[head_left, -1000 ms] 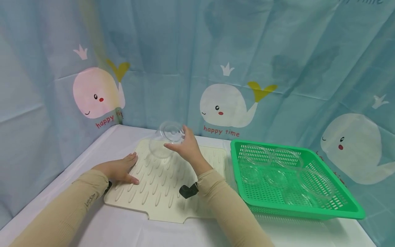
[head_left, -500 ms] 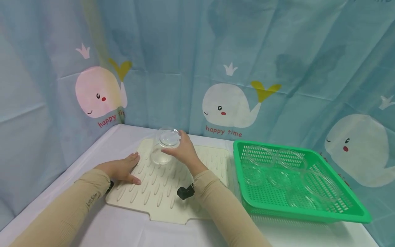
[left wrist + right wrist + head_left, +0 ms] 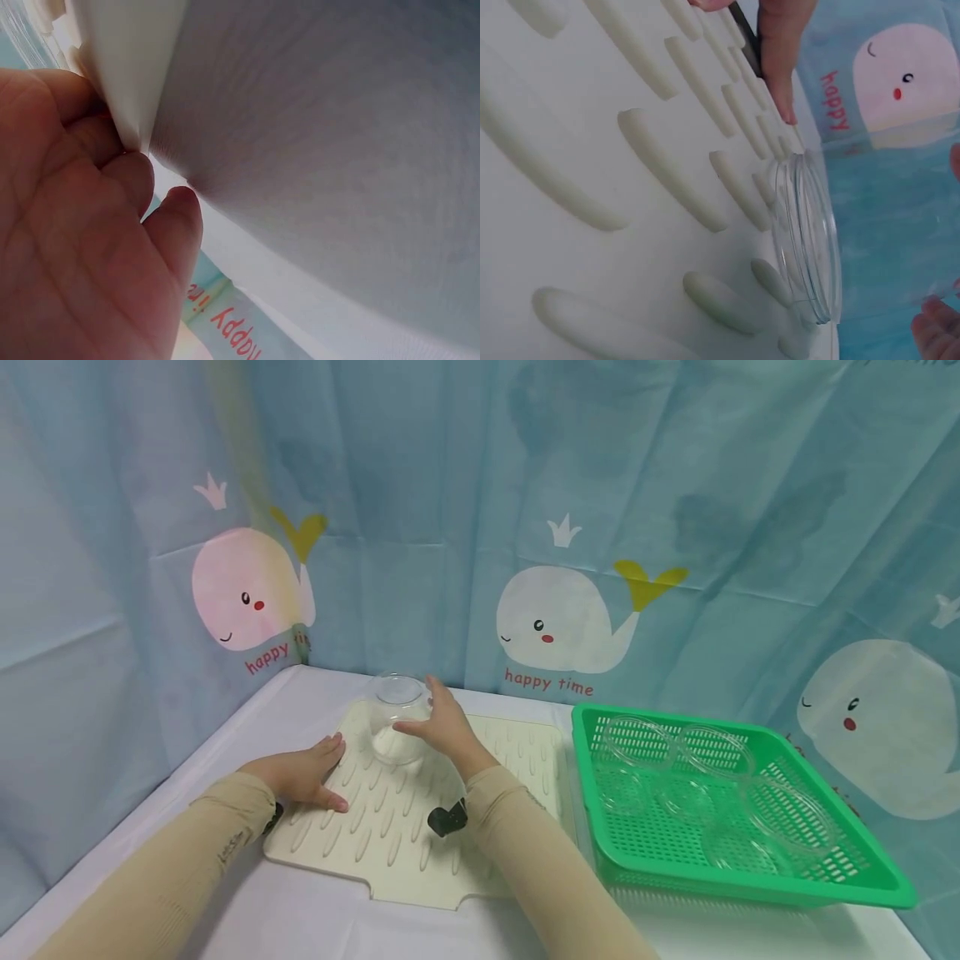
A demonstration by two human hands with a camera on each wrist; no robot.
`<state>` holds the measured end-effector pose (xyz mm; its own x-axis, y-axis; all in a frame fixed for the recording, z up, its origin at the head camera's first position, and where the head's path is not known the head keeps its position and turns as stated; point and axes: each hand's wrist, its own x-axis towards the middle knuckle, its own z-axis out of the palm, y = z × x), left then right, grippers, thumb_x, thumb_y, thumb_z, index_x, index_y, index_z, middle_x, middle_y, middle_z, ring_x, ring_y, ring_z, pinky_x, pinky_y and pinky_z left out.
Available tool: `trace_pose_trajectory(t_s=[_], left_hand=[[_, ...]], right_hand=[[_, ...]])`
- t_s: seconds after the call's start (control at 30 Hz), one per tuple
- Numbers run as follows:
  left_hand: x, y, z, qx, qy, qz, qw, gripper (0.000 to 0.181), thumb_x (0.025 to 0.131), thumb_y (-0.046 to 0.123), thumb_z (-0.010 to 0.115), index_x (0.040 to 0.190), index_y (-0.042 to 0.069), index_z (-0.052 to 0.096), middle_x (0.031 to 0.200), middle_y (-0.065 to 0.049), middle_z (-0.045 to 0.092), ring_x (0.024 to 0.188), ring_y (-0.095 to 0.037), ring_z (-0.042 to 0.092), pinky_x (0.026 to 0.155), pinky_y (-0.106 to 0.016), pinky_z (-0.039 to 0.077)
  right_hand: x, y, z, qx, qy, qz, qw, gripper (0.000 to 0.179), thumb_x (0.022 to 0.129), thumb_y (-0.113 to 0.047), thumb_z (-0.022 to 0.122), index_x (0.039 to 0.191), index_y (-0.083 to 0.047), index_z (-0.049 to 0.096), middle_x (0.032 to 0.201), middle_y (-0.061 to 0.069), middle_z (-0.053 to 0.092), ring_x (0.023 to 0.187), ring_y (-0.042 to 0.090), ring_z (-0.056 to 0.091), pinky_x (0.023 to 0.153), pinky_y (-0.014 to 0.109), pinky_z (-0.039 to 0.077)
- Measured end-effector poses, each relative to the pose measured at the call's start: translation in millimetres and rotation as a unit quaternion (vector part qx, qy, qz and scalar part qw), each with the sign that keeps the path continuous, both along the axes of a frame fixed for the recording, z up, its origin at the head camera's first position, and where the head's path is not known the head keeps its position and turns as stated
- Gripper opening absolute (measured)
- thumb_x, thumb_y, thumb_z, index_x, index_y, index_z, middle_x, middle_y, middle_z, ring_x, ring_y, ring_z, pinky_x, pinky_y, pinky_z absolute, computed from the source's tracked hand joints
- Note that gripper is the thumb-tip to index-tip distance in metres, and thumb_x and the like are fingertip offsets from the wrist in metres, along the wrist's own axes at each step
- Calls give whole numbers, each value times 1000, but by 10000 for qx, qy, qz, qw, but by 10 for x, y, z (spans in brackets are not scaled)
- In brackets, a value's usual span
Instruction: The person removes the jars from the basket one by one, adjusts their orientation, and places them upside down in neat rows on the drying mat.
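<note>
My right hand (image 3: pixel 446 727) grips a clear jar (image 3: pixel 396 749), thumb on the near side and fingers round the far side. The jar stands bottom up over the back left of a cream ridged draining board (image 3: pixel 390 868). In the right wrist view, the jar's ringed mouth (image 3: pixel 810 247) is right at the ridges, and fingertips (image 3: pixel 934 334) show at the right edge. My left hand (image 3: pixel 303 774) rests on the board's left edge, thumb lying on the ridges. The left wrist view shows its palm (image 3: pixel 75 225) and bent fingers against the board's side.
Right of the board stands a green slotted basket (image 3: pixel 757 881) with several clear round containers (image 3: pixel 686 797) in it. A white cloth (image 3: pixel 285 918) covers the table. Blue curtains (image 3: pixel 420 510) with printed whales hang close behind and at the left.
The jar has gone from tilted over the board to upright on its mouth, down towards the ridges in the right hand. The left hand stays on the board's edge.
</note>
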<state>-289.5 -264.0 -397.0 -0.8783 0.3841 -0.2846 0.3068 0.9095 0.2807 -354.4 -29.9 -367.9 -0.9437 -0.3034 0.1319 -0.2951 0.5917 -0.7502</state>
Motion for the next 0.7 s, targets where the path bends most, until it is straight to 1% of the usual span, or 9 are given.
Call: trace_pose_trajectory(t_s=[0.1, 0.23, 0.33, 0.47, 0.6, 0.7], left_hand=[[-11, 3, 0, -57, 0, 10, 10000, 121, 66, 65, 64, 138, -18, 12, 145, -35, 3, 133, -48, 5, 107, -56, 13], [-15, 11, 5, -69, -7, 10, 10000, 121, 66, 65, 64, 138, -18, 12, 145, -35, 3, 133, -49, 5, 107, -56, 13], [-8, 17, 12, -83, 2, -7, 10000, 121, 66, 65, 64, 137, -18, 12, 144, -36, 4, 133, -49, 5, 107, -56, 13], [-13, 17, 7, -158, 21, 22, 9999, 121, 65, 66, 63, 138, -17, 13, 145, -35, 5, 134, -48, 5, 107, -56, 13], [-28, 19, -8, -187, 3, 72, 9998, 122, 64, 67, 63, 138, -16, 14, 145, -34, 5, 134, -47, 5, 107, -56, 13], [-25, 23, -10, -150, -7, 44, 9999, 122, 64, 66, 64, 138, -17, 13, 145, -35, 4, 133, -48, 5, 107, -56, 13]], right_hand=[[-5, -2, 3, 63, -19, 25, 10000, 100, 72, -41, 76, 148, -18, 15, 148, 3, 28, 128, 20, 40, 104, 37, 33], [8, 5, 37, 195, 4, 79, 9998, 101, 73, -42, 75, 148, -16, 12, 150, 5, 24, 134, 21, 30, 107, 37, 29], [21, 25, 99, 336, 81, 126, 9993, 101, 74, -44, 73, 148, -15, 11, 150, 6, 22, 136, 22, 24, 108, 37, 26], [42, 82, 254, 416, 130, 107, 9990, 98, 75, -46, 71, 148, -14, 14, 150, 7, 23, 137, 23, 22, 108, 38, 27], [51, 185, 458, 288, 8, 79, 9996, 94, 77, -44, 69, 148, -17, 14, 151, 5, 21, 137, 23, 22, 108, 42, 27], [34, 293, 616, 156, -43, 80, 9998, 92, 79, -42, 68, 148, -19, 13, 151, 4, 20, 137, 23, 21, 108, 43, 27]])
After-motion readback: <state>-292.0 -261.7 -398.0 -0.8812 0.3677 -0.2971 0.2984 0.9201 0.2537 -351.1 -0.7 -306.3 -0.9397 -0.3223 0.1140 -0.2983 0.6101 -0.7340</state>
